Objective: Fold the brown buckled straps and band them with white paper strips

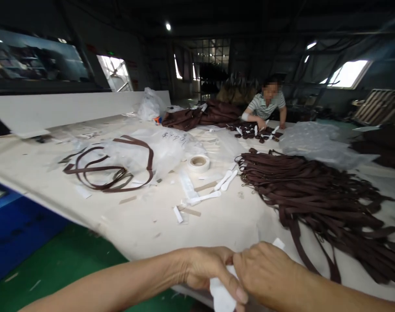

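Note:
Both hands are close together at the table's front edge. My left hand point(207, 266) is closed, its thumb pressed along a soft white piece point(222, 297), thin like foam sheet or paper. Curled into a fist, my right hand point(265, 271) meets the left at the same piece; its fingertips are hidden, so what exactly it grips does not show. Past the hands, slim white-wrapped pieces point(229, 180) lie beside a roll of white tape point(198, 163). A large heap of dark brown straps point(311, 190) spreads to the right.
Loose brown straps point(148, 167) lie coiled at the left on clear plastic point(171, 147). Across the table point(132, 221), a co-worker point(265, 104) leans over small brown and white pieces point(254, 130). Bubble wrap point(317, 138) lies at the right; a blue bin point(21, 234) stands left.

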{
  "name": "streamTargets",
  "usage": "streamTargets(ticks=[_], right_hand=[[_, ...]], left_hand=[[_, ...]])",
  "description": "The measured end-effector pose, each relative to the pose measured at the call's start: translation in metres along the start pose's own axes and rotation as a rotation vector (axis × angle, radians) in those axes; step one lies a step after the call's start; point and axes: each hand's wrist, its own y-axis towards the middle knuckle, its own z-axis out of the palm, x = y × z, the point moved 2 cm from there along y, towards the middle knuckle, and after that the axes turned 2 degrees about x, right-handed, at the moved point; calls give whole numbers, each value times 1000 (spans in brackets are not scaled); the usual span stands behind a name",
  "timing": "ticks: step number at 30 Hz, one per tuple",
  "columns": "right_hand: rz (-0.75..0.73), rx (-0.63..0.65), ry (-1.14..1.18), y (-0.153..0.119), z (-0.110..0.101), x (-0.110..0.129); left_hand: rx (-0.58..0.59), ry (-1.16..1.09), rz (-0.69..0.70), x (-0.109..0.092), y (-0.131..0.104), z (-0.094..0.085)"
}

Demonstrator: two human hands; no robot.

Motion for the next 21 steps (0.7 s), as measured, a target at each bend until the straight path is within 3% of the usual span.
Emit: streamTargets(ticks=[3, 6, 9, 12, 15, 16, 18, 21], right_hand=[[-8, -51, -78, 0, -9, -21], [77, -95, -116, -9, -10, -46], [229, -77, 86, -20, -4, -58], [517, -40, 716, -29, 9, -47], [698, -7, 1662, -30, 26, -11], [661, -24, 1951, -26, 30, 3], [448, -122, 2340, -15, 36, 28], [245, -353, 2396, 4, 47, 48]], left_hand=[[-92, -68, -71, -15, -9, 12], [-111, -23, -159, -30, -22, 26], [-218, 419, -111, -41, -29, 32], [-442, 1312, 113, -56, -29, 29], [-473, 1999, 313, -73, -24, 26], [-445, 2097, 406, -80, -22, 27], [-424, 2132, 647, -93, -19, 30], [-466, 1918, 986, -102, -8, 37]])
